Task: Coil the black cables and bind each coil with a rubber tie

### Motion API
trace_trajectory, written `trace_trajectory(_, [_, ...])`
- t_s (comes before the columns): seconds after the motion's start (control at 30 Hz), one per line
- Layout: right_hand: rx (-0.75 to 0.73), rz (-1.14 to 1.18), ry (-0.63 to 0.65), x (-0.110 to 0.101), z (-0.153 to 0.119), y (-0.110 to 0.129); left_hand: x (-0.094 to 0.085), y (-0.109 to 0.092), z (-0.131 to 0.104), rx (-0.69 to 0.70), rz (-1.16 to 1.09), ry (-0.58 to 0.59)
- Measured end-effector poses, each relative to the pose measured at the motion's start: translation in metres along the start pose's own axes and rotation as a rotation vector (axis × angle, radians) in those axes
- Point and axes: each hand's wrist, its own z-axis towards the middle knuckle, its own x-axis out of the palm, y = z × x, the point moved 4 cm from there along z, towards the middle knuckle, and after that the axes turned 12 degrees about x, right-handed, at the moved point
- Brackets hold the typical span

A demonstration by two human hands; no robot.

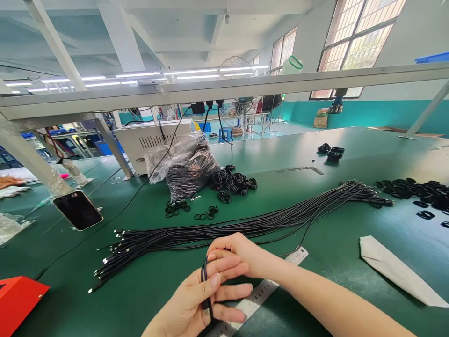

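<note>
A black USB cable is looped against my left hand, with the thumb pressed over it and the other fingers stretched out behind. A dark connector shows on the loop near the palm. My right hand has its fingers curled in at the top of the loop and pinches the cable there; its fingertips are partly hidden. Under both hands a steel ruler lies slantwise on the green table. Just beyond them stretches a long bundle of straight black cables with metal plug ends.
Coiled cables sit by a plastic bag of cables. Small black rings lie in front. Black clip-like pieces spread at right, near folded white paper. A phone leans at left; a red box stands at lower left.
</note>
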Motion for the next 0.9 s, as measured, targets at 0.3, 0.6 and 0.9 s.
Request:
trace_trajectory(0.3, [0.183,-0.544,-0.096,0.040,-0.021,0.008,-0.019,-0.034,0.006,0.339,-0.071,-0.145])
trace_trajectory(0.6, [0.142,-0.873,-0.046,0.051,-0.032,0.022,-0.043,-0.036,0.013,0.439,0.033,-0.461])
trace_trajectory(0.9, [-0.149,-0.804,-0.040,0.011,-0.029,0.031,-0.027,-0.011,0.010,0.115,0.137,-0.271])
